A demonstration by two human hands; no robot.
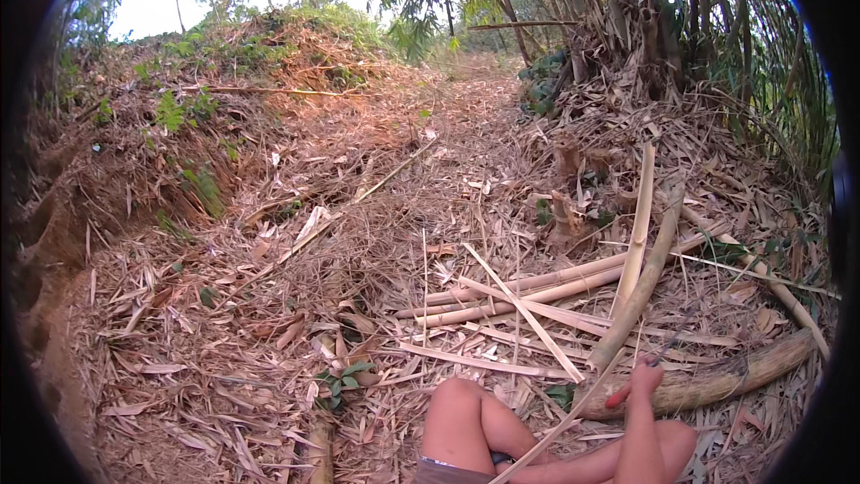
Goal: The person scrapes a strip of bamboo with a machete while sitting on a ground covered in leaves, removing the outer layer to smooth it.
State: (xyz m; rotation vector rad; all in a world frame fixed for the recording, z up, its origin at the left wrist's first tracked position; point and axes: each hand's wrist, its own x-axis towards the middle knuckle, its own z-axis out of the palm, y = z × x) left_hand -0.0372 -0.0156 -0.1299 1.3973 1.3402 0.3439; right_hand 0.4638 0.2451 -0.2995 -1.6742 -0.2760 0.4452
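My right hand (645, 378) is closed around a red-handled knife (616, 396). A dark part of the knife sticks out past the fingers, and its thin blade is hard to make out against the litter. Beside this hand a long, narrow bamboo strip (557, 430) slants from the lower edge up toward a thick bamboo pole. That pole (647, 280) rests across a heavy curved log (717, 378), just beyond my right hand. My left hand does not show. My bent knees (457, 399) are at the bottom.
Split bamboo slats (528, 315) and whole bamboo poles (528, 294) lie crossed in front of me. Cut stumps (566, 215) stand behind them, below a bamboo clump (627, 27). An earth bank (143, 152) rises at left. Dry leaves (224, 376) cover the ground.
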